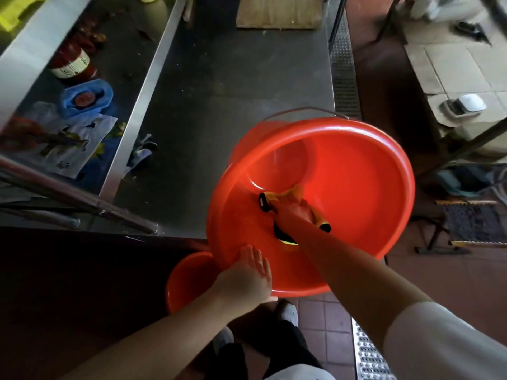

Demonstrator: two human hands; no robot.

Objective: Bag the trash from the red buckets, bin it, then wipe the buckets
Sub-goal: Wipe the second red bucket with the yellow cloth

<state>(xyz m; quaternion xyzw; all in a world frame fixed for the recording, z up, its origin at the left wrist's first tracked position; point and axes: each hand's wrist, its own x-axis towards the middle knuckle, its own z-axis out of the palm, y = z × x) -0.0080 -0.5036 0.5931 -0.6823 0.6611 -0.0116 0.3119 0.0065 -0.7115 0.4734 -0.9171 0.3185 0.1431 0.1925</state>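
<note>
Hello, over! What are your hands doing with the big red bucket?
Left hand steadies red bucket rim. Right hand presses cloth inside. No trash visible.

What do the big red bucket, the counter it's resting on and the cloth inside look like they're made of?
Large red bucket: likely glossy moulded plastic, with a bright highlight along its rim. Grey counter: looks like brushed stainless steel, dull sheen and scuffs. Yellow-and-black cloth: soft fabric, crumpled under the right hand.

I count 3 red buckets: a big one (pixel 356 171) at 3 o'clock, 1 behind it (pixel 263 133) w/ a thin handle, & 1 low (pixel 189 278) at 6 o'clock. There are 2 hands, left (pixel 247 278) & right (pixel 296 212), 1 yellow cloth (pixel 288 197), 2 shoes (pixel 288 311). At 9–10 o'clock: 1 blue tub (pixel 87 97), 1 red jar (pixel 72 64); 1 wood board (pixel 278 12) at 12.
</note>
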